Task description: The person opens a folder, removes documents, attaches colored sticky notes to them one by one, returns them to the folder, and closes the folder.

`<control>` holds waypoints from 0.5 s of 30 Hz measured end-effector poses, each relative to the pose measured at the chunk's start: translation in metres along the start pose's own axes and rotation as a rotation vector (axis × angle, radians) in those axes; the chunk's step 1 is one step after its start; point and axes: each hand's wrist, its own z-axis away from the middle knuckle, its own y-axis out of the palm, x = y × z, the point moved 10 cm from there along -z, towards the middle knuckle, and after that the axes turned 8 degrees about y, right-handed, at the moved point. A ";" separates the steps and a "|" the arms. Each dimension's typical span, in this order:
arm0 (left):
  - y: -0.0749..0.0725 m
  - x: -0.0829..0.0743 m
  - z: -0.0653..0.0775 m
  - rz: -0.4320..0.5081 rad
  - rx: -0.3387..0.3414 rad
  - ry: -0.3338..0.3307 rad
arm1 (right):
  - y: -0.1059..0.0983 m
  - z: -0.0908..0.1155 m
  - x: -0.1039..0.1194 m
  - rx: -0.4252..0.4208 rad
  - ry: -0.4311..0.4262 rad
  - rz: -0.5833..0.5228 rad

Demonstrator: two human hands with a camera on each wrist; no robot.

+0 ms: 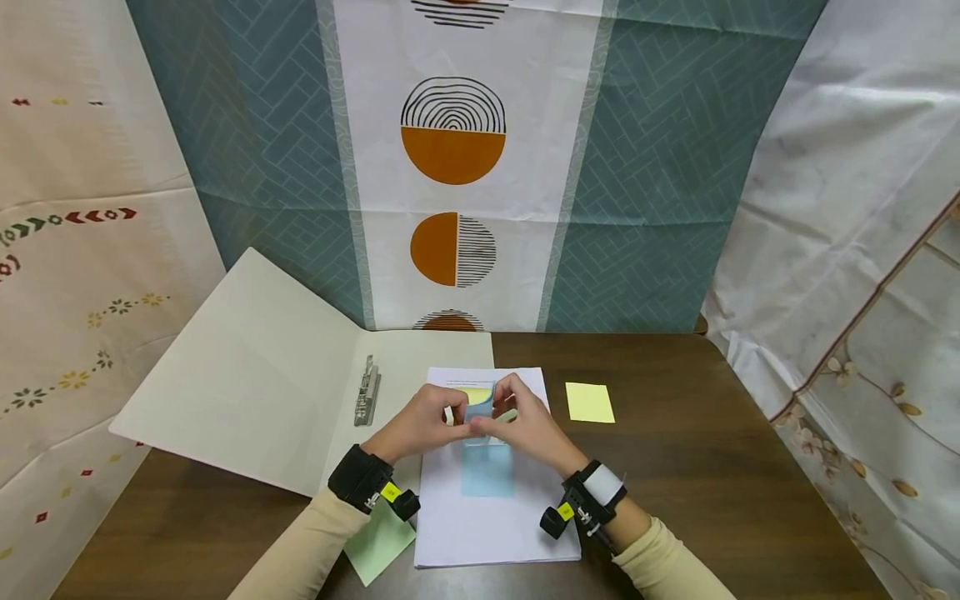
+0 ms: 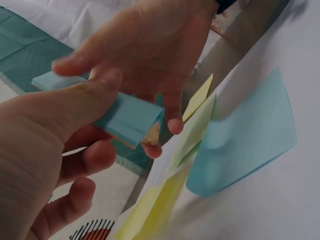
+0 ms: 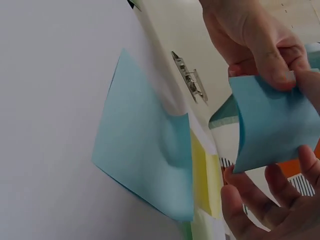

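Nearest, two beige sleeves [image 1: 307, 550] reach in from the bottom edge. From the left, a white binder [image 1: 247, 375] is open, showing its metal clip [image 1: 367, 393], and a green sticky note [image 1: 380, 543] lies partly beneath the left sleeve's wrist. Next, the left hand [image 1: 425, 417] pinches a bowed blue sticky note [image 3: 267, 120] between thumb and fingers; directly between both hands, above the paper stack [image 1: 491, 533], it is gripped by the right hand [image 1: 528, 422] too, so neither is nearer, and its bend leaves no clear long axis. Another blue note [image 1: 487, 473] sits on the stack, nearer the body. A yellow note [image 1: 589, 402] lies farther right. The stack's small print [image 1: 467, 382] is unreadable; no brand is legible.
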 end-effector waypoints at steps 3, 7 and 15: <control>0.001 -0.002 0.000 0.010 0.014 0.006 | 0.001 0.000 0.001 -0.007 -0.011 0.007; 0.000 -0.003 0.000 0.018 0.017 0.005 | -0.002 0.000 0.003 -0.029 -0.039 0.010; -0.007 0.002 0.007 -0.012 -0.020 -0.012 | -0.016 -0.002 -0.003 -0.105 -0.037 0.046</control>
